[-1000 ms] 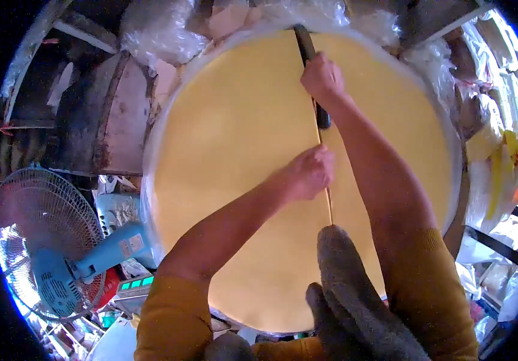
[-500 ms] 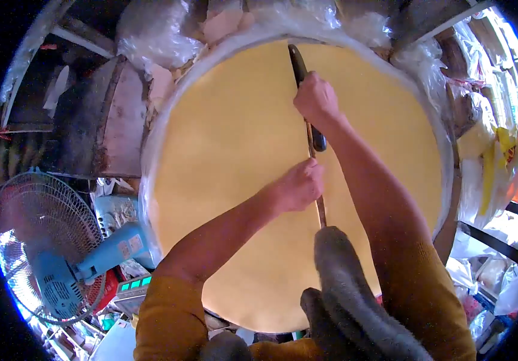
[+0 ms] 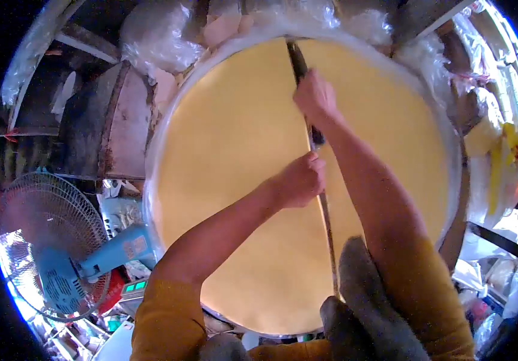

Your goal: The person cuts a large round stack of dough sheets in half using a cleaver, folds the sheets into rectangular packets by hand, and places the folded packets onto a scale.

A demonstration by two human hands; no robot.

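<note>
A large round pale-yellow sheet [image 3: 229, 132] lies flat in front of me. A narrow dark line with a light edge [image 3: 327, 234] crosses it from the far rim to near my body; I cannot tell whether it is a cut or a thin strip. My right hand [image 3: 315, 96] is closed round a long dark bar-like tool [image 3: 297, 59], which lies along this line near the far rim. My left hand [image 3: 304, 180] is a fist lower on the same line, its contents hidden. Grey fuzzy shapes [image 3: 361, 283] cover the line's near end.
A blue fan [image 3: 57, 277] and a scale with a green display [image 3: 134, 287] stand at the left. Clear plastic wrapping [image 3: 154, 138] edges the round surface. Plastic bags [image 3: 157, 36] lie beyond it, and more bags [image 3: 496, 162] are piled on the right.
The grey shapes have shifted down and right, and more of the narrow line shows below my left hand. Both hands stay almost in place. The view has shifted slightly.
</note>
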